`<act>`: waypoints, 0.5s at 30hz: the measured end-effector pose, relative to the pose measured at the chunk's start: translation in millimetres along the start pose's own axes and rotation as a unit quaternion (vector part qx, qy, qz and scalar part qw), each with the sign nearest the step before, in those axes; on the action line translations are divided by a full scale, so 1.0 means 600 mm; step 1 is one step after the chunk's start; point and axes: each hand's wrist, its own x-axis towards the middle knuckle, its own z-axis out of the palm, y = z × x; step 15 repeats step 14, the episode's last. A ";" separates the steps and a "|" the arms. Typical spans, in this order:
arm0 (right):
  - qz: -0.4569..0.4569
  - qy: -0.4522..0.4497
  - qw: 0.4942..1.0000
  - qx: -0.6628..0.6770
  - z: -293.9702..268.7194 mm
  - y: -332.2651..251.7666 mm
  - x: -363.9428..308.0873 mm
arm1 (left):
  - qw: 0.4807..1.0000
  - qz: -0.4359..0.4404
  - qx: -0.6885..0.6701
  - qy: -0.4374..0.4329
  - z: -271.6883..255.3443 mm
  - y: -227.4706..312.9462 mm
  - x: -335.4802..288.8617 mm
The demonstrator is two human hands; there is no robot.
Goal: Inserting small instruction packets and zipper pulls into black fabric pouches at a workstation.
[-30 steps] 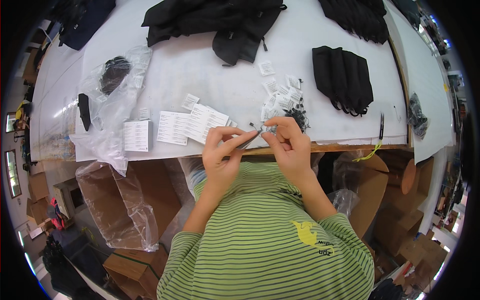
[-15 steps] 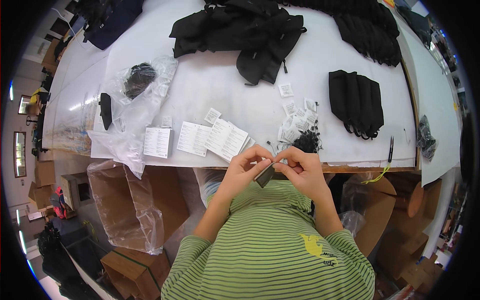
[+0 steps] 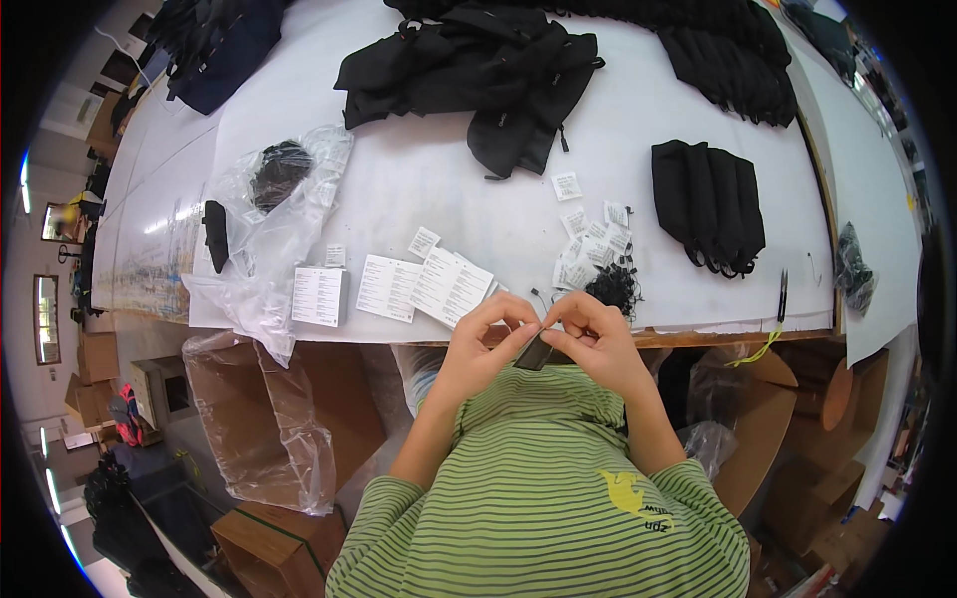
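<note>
My left hand [image 3: 490, 344] and my right hand [image 3: 595, 344] meet just past the table's near edge, both closed in a pinch. Between their fingertips is a small dark hang tag [image 3: 534, 355], its flat lower part hanging below the fingers. A short black string end [image 3: 538, 296] sticks up beyond the fingertips; I cannot tell whether it joins the tag. Just beyond my right hand lie a heap of black tag strings [image 3: 615, 286] and several small white printed labels [image 3: 596, 242]. White printed cards [image 3: 449, 286] fan out beyond my left hand.
Clear plastic bags [image 3: 244, 269] and a stack of white cards [image 3: 319, 296] lie left on the table [image 3: 419, 179]. Black garments [image 3: 469, 75] fill the far side. A folded black stack [image 3: 706, 204] and thread snips [image 3: 783, 297] with a yellow cord lie right. Cardboard boxes [image 3: 269, 548] stand below.
My fingertips have come closer together on the tag, and less of its dark face shows. The camera's view has shifted slightly; the things on the table stay put.
</note>
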 end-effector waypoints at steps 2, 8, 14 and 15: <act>0.009 -0.009 1.000 0.012 0.001 0.005 0.001 | 1.000 0.011 0.004 0.008 0.008 0.000 0.002; 0.073 -0.019 0.992 0.099 -0.005 0.009 0.011 | 0.998 0.019 -0.008 0.055 0.023 0.012 0.025; 0.066 0.021 0.997 0.042 -0.024 0.012 0.016 | 0.990 0.085 0.113 -0.009 -0.004 0.039 0.128; 0.066 0.021 0.997 0.042 -0.024 0.012 0.016 | 0.990 0.085 0.113 -0.009 -0.004 0.039 0.128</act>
